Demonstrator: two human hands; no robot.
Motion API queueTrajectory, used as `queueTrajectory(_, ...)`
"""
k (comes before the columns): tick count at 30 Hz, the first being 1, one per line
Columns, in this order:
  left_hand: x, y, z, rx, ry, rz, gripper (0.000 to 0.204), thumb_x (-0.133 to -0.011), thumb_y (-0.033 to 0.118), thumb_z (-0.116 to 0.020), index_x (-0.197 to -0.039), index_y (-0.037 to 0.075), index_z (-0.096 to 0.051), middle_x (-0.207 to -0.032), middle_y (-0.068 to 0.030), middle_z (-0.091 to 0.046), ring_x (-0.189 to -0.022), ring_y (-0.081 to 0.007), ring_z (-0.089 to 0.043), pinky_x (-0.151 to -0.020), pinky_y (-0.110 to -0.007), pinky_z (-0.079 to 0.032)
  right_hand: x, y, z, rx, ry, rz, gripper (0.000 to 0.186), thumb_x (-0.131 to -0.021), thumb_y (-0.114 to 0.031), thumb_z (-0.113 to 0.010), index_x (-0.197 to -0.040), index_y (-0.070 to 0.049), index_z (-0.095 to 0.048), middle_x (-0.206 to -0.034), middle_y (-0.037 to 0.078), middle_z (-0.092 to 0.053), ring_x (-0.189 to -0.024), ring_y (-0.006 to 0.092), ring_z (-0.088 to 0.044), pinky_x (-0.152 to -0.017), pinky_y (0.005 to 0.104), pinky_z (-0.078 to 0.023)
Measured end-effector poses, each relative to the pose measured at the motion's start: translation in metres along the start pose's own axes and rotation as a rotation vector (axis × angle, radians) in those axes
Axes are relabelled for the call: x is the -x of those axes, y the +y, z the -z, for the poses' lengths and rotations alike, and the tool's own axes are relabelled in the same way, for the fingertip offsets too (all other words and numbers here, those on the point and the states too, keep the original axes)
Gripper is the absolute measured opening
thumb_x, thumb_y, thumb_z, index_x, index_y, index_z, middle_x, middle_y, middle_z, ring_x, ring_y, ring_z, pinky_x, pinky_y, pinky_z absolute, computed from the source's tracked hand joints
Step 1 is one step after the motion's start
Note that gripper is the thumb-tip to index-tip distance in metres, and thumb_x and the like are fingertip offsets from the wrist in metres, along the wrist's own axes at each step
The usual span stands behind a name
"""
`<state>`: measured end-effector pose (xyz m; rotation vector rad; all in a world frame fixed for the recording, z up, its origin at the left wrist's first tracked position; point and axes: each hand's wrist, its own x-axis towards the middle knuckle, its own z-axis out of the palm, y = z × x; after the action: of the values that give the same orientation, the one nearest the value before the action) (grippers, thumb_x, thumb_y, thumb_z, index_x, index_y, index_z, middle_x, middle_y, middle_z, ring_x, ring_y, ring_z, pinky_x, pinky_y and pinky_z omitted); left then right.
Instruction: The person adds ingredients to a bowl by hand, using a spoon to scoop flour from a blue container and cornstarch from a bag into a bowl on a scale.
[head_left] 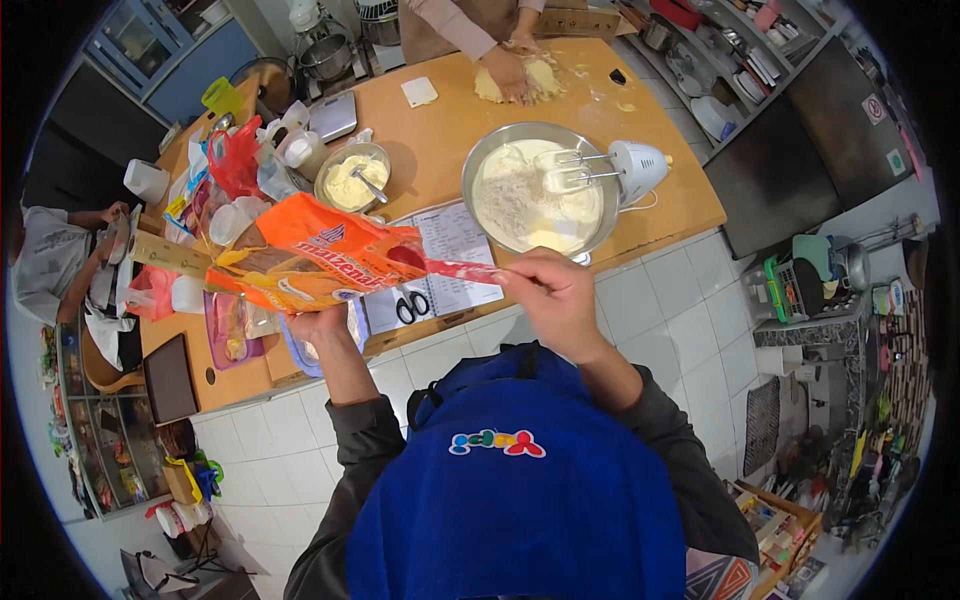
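My left hand (324,324) supports an orange paper bag (320,250) from below, tilted with its opening toward the right. In my right hand (550,302) is the handle of a red scoop (462,270); its other end reaches the bag's mouth, where the bag's edge partly hides it. To the right and beyond stands a large steel bowl (609,212) with pale cream mixture (520,160) and a heap of whitish powder (507,197). A white hand mixer (637,170) lies at its right rim, its beaters over the mixture and coated in it.
An open notebook (455,245) and black scissors (411,306) lie below the bag. A smaller bowl (382,160) holds yellow mixture and a spoon. Across the table, another person's hands (508,75) press yellow dough (543,78). Someone else sits at the left. A kitchen scale (333,117) stands behind.
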<state>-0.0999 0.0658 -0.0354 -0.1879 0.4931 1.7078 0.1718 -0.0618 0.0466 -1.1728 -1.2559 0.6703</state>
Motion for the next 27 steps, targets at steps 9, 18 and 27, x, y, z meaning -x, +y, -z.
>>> queueTrajectory(9, -0.001, -0.014, 0.011, -0.061, -0.008, 0.097, 0.048, -0.085, 0.036, -0.033, -0.122, 0.008, -0.041, -0.125, -0.0135, -0.042, -0.115, -0.0299, -0.039, -0.098, -0.051, -0.025, -0.023, 0.015, -0.036, 0.694, -0.127, 0.766, 0.01, -0.056, -0.013, -0.055, -0.065, -0.007, -0.054, -0.06, 0.001, -0.043, -0.056, 0.0165, -0.045, -0.041, 0.0285, -0.037)
queueTrajectory(18, -0.001, -0.014, 0.017, -0.136, -0.036, 0.146, 0.049, -0.085, 0.037, -0.029, -0.124, 0.009, -0.038, -0.127, -0.0136, -0.04, -0.117, -0.0306, -0.037, -0.099, -0.052, -0.024, -0.024, 0.023, -0.043, 0.616, -0.39, 0.74, 0.006, -0.054, -0.01, -0.056, -0.051, -0.008, -0.052, -0.055, 0.001, -0.046, -0.054, 0.0162, -0.047, -0.042, 0.0287, -0.039)
queueTrajectory(27, -0.012, -0.034, 0.013, -0.077, -0.067, 0.15, 0.046, -0.082, 0.032, -0.03, -0.119, 0.009, -0.045, -0.122, -0.0123, -0.045, -0.112, -0.0319, -0.043, -0.096, -0.049, -0.03, -0.029, 0.024, -0.02, 0.177, -0.312, -0.172, 0.006, -0.07, -0.007, -0.059, -0.065, -0.002, -0.061, -0.057, 0.005, -0.054, -0.058, 0.0084, -0.05, -0.049, 0.0258, -0.039)
